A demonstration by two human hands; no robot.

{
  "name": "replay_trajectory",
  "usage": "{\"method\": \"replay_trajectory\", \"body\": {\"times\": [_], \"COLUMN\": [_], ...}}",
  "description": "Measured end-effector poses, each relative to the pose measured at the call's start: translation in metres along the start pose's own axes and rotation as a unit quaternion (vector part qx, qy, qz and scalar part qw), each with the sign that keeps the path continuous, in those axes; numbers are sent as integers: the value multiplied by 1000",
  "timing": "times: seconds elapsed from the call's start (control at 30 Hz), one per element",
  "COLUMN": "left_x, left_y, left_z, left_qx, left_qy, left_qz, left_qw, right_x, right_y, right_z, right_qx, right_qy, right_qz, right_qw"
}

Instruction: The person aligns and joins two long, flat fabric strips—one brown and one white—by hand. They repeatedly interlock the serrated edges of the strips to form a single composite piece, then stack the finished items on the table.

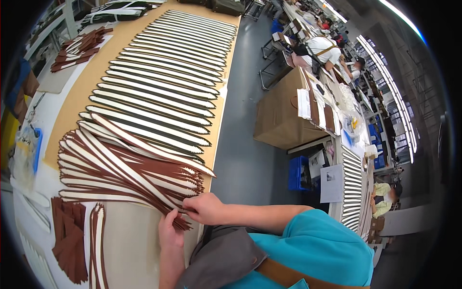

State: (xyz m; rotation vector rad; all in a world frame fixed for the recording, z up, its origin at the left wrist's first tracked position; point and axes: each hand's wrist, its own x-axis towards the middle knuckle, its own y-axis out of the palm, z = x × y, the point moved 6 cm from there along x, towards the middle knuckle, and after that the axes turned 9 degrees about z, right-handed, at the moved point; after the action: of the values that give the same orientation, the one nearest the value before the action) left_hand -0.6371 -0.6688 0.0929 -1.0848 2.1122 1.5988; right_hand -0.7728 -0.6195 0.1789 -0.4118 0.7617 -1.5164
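My left hand [171, 233] is closed around the near right ends of several long brown straps with white faces. Beside it, my right hand [206, 208] pinches the end of one brown-and-white strap [137, 174] from the same bunch. The held straps slant up and to the left, over a fanned pile of brown straps [86, 183] on the table. The pile's pointed right ends lie just beyond my right hand. The straps' tips between my fingers are partly hidden.
Dark-edged white strips [149, 98] lie in rows on a tan board [62, 113]. Brown pieces [70, 241] and a few straps [97, 245] lie near left. A blue tray [37, 149] sits at the left edge. Rightward are a grey floor aisle, a brown-covered bench [279, 113] and people working.
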Motion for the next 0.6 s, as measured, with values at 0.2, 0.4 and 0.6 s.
{"method": "replay_trajectory", "body": {"times": [0.2, 0.4, 0.6], "left_x": [-6, -7, -11], "left_y": [2, -12, -26], "left_z": [2, 4, 0], "left_qx": [-45, 5, -19], "left_qy": [25, 39, 37], "left_qz": [-18, -19, -44], "left_qw": [998, 999, 998], "right_x": [7, 5, -5], "right_y": [21, 28, 16], "right_z": [22, 25, 15], "right_qx": [-12, -23, 149], "right_qy": [-15, -41, -3], "right_qz": [82, 127, 196], "right_qw": [996, 991, 969]}}
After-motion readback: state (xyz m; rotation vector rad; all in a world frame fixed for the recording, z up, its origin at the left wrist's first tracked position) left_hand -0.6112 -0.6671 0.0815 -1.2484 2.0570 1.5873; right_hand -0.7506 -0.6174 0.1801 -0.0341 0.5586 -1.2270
